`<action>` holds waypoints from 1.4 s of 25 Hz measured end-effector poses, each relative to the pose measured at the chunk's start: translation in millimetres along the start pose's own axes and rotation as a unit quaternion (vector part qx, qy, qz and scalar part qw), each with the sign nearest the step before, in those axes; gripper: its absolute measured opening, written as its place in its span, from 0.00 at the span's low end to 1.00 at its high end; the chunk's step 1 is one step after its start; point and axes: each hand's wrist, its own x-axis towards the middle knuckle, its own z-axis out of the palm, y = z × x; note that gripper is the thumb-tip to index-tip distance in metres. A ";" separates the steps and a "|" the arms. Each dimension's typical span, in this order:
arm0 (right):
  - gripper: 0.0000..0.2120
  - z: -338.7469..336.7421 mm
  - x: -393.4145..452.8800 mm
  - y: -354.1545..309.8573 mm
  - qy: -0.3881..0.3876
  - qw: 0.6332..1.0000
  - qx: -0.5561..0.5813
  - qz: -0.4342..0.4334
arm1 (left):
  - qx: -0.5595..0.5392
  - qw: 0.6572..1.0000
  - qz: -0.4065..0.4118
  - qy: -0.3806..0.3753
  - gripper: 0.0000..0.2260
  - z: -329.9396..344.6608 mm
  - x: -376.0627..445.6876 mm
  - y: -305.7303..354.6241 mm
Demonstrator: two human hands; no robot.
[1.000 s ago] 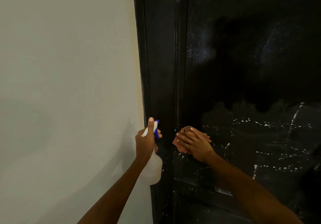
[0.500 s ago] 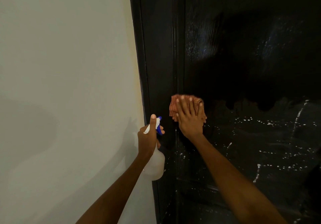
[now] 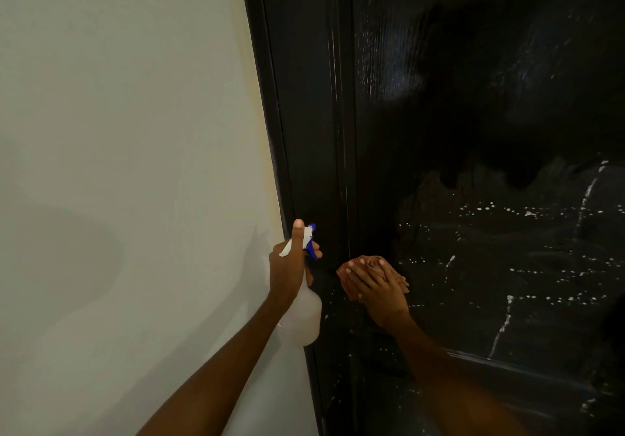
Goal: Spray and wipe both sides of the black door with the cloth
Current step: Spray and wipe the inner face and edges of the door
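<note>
Nearest you, your left hand is wrapped around the neck of the translucent white plastic spray bottle with the blue-and-white trigger head, thumb up along the head, nozzle facing the door; it has barely shifted over the last second. Just at its 3 o'clock, your right hand lies flat with fingers straight, pressing the crumpled rust-orange cloth against the glossy black door, close to its left edge strip. Half a second ago that hand and cloth were higher on the panel; now they have come back down, so you are working up-and-down strokes along this edge. Farther out, toward 2 and 3 o'clock, white droplets and runs speckle the lower panel, while the area above looks dark and smeared clean. I judge this face only partly wiped: carry the strokes rightward through the wet patch. At 9 o'clock stands the pale painted wall.
</note>
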 end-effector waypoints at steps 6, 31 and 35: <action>0.39 -106.7 53.1 32.4 0.189 0.978 0.015 0.087 | -0.003 1.000 -0.030 -0.007 0.27 9.1 10.8 37.4; 0.32 -355.4 184.1 86.6 0.419 0.879 0.094 0.209 | 0.006 0.992 0.112 0.055 0.33 8.1 48.3 166.5; 0.34 -236.5 128.0 68.7 0.349 0.922 0.091 0.142 | 0.011 0.995 0.089 0.039 0.31 20.6 39.0 141.8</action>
